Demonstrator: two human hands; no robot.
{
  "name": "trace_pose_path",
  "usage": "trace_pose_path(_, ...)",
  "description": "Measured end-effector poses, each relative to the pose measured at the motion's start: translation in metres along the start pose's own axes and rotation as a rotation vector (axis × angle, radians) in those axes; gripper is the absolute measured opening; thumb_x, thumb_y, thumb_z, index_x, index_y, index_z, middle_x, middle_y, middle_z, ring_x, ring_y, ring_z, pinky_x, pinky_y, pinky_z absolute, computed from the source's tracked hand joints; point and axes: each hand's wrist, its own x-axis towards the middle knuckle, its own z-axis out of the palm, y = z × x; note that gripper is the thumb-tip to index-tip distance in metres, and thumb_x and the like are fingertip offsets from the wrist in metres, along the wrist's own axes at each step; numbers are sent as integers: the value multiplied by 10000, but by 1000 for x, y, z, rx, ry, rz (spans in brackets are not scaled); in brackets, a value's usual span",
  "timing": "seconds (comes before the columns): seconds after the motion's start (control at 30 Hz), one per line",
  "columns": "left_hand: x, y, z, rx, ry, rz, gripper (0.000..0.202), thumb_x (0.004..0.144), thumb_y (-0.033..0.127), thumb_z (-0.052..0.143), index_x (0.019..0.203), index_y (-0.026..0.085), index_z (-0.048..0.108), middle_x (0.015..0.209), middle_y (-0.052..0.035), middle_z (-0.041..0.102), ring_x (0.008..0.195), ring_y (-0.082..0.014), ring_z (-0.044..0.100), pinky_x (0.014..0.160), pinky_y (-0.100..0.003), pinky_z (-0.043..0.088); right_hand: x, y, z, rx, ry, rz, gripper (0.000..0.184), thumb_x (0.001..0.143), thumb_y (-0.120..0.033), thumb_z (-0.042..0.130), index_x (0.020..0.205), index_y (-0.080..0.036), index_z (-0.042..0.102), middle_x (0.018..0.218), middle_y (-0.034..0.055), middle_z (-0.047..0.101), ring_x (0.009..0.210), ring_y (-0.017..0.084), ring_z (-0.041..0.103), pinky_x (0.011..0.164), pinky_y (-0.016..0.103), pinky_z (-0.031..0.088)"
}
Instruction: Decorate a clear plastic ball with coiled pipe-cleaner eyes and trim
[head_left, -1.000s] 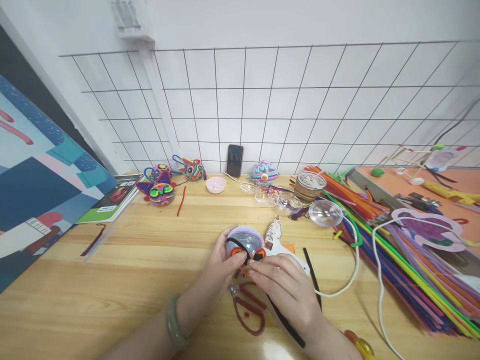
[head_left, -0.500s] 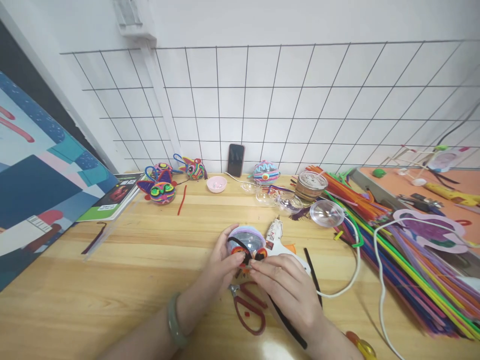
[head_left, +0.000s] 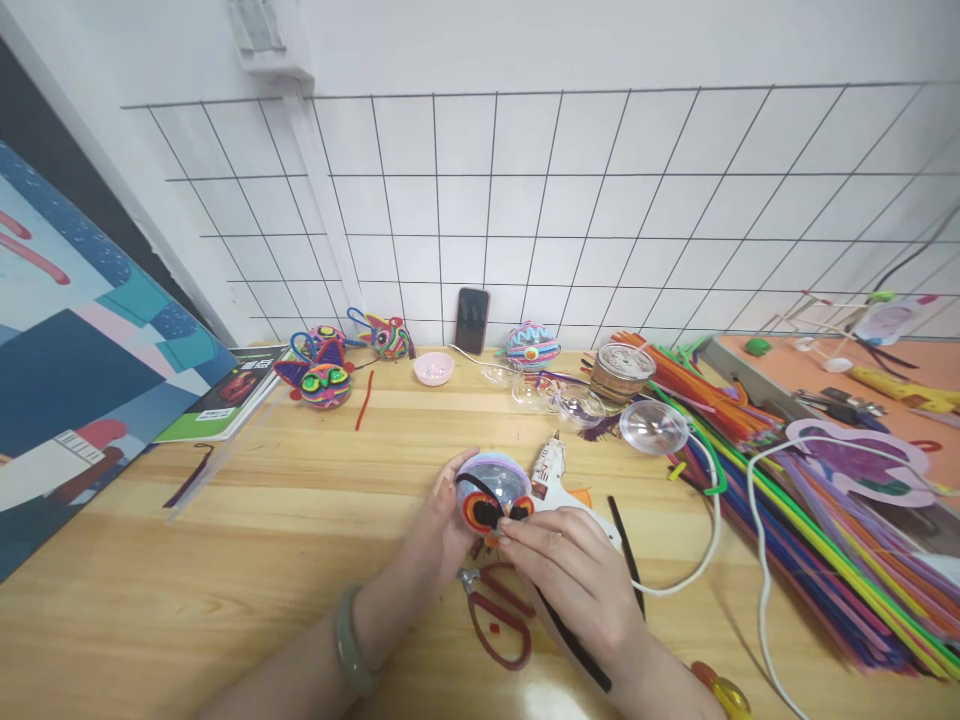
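Note:
A clear plastic ball [head_left: 493, 477] with a lilac rim rests in my left hand [head_left: 442, 520], whose fingers curl round its left side. On its front are two eye shapes of black, red and orange pipe cleaner [head_left: 480, 512]. My right hand [head_left: 574, 560] pinches at the middle between the eyes, its fingertips touching the ball. A black pipe cleaner [head_left: 574, 640] runs out from under that hand toward me; another black stretch arcs over the ball's upper left, and the join is hidden. Red-handled scissors [head_left: 499, 620] lie just below the ball. A white glue gun [head_left: 553, 480] lies right behind my right hand.
Bundled colourful pipe cleaners [head_left: 817, 540] and a white cord [head_left: 761, 560] cover the right side. Clear half-shells [head_left: 654, 427], a wire spool [head_left: 622, 370], a pink bowl [head_left: 433, 368] and a phone [head_left: 472, 320] stand at the back. Finished colourful figures [head_left: 324, 382] sit back left.
My left thumb has moved off the ball's front to its left side, uncovering the left eye shape. My right hand stays pinched at the same spot.

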Motion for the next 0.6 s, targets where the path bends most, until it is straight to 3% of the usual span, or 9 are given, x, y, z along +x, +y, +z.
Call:
trace_pose_path(0.33,1,-2,-3,49,-55,29,528,719,495,656,1128,193,512,1039,-97,619,941,-227,586,837,-362,438,1,2,-1,13,-7,-26,206,932,-145,463,999,-141,657,992,85,715,893,201,610,740,363,489)
trace_pose_path(0.6,-1,0,1,117,10,-14,599,617,243,781,1137,213,485,1059,-68,595,1009,-210,552,904,-339,394,-1,0,0,18,-23,33,228,944,-176,441,1013,-170,659,985,63,720,893,184,613,750,342,495)
